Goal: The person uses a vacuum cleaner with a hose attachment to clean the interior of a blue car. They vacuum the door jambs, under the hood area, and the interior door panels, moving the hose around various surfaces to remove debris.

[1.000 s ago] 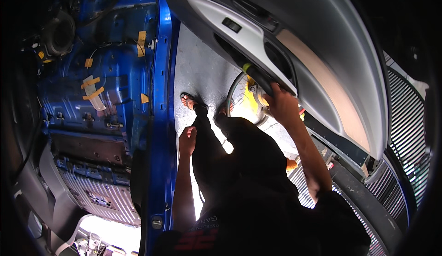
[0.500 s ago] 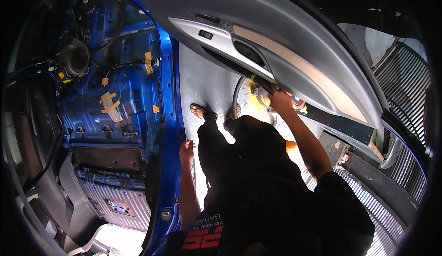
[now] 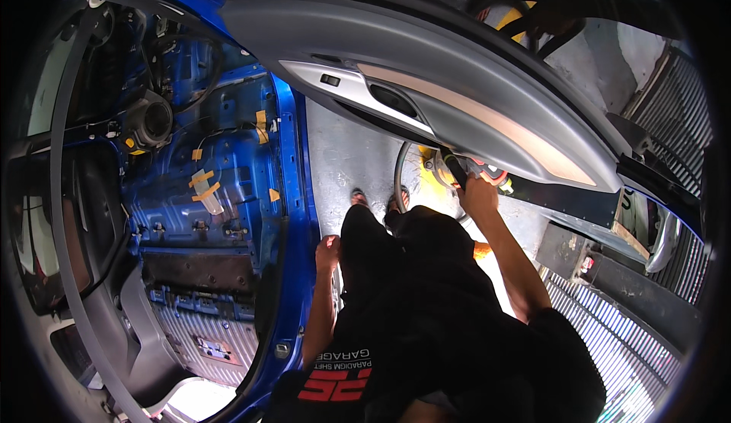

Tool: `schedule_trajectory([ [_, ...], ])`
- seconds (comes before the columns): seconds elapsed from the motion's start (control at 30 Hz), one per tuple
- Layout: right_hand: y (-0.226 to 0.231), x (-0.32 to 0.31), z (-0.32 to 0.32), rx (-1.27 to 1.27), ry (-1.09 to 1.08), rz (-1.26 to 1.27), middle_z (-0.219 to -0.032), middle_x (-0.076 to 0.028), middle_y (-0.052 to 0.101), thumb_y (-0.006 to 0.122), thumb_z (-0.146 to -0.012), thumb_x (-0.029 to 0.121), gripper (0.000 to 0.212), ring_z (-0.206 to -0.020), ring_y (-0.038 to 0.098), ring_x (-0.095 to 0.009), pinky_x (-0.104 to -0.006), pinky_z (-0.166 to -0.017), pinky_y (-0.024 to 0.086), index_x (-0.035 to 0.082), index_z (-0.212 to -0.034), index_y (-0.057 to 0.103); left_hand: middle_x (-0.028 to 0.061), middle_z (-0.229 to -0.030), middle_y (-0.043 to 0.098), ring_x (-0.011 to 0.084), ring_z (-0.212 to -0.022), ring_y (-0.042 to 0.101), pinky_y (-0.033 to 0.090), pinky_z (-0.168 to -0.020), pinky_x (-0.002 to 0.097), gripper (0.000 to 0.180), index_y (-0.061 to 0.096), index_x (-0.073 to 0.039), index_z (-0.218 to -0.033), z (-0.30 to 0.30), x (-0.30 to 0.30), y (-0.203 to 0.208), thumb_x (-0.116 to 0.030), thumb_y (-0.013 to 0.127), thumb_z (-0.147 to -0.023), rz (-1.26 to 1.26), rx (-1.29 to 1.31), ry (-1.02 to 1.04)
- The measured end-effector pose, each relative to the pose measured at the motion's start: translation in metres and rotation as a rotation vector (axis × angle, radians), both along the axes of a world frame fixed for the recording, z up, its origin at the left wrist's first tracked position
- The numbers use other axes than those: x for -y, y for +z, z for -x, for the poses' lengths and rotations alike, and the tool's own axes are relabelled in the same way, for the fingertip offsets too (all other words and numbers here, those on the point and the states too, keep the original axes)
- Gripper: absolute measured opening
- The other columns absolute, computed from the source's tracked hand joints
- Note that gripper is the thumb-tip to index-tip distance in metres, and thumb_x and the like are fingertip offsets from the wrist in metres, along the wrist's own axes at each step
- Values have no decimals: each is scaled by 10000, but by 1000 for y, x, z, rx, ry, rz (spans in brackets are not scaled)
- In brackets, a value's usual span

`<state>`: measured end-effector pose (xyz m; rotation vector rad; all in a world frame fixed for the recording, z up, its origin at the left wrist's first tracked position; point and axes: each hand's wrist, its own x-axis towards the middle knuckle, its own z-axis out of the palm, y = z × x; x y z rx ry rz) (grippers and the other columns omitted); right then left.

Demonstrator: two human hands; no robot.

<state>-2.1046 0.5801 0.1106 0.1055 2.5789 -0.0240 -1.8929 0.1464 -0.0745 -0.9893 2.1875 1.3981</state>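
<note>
My right hand (image 3: 480, 197) is closed around a dark, tube-like handle (image 3: 455, 170) below the open car door. Beside it stands a yellow and metallic machine (image 3: 431, 169), partly hidden by the door, with a dark hose (image 3: 399, 166) curving down from it. My left hand (image 3: 327, 254) hangs by the blue door sill (image 3: 295, 194) with its fingers curled; whatever it may hold is hidden. Above my right hand, the grey door panel (image 3: 487, 95) has a silver armrest trim and a beige insert.
To the left is the stripped blue car floor (image 3: 183, 187) with strips of yellow tape (image 3: 204, 182). A grey seat belt (image 3: 65, 194) crosses the far left. Slatted metal grating (image 3: 609, 347) lies at the lower right, past dark blocks (image 3: 609, 271).
My view has shifted, and more of the car interior and seat belt shows at the left. The dark handle in my right hand has come into clearer sight below the door.
</note>
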Motion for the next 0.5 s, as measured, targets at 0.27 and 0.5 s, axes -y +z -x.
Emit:
schedule_trajectory([
  [0.27, 203, 16, -67, -159, 110, 430, -896, -209, 773, 833, -984, 324, 446, -803, 780, -441, -543, -738, 618, 52, -1269, 624, 97, -1037, 818, 188, -949, 788, 603, -869, 348, 242, 755, -5, -1179, 73, 3, -26, -227, 702, -1099, -134, -26, -292],
  [0.5, 191, 82, -42, -411, -8, 313, -953, -219, 775, 813, -1002, 260, 409, -782, 781, -441, -523, -731, 638, 36, -1289, 626, 78, -978, 812, 181, -904, 778, 603, -854, 342, 180, 774, -49, -1142, 153, 24, -20, -186, 673, -1083, -218, -253, -283],
])
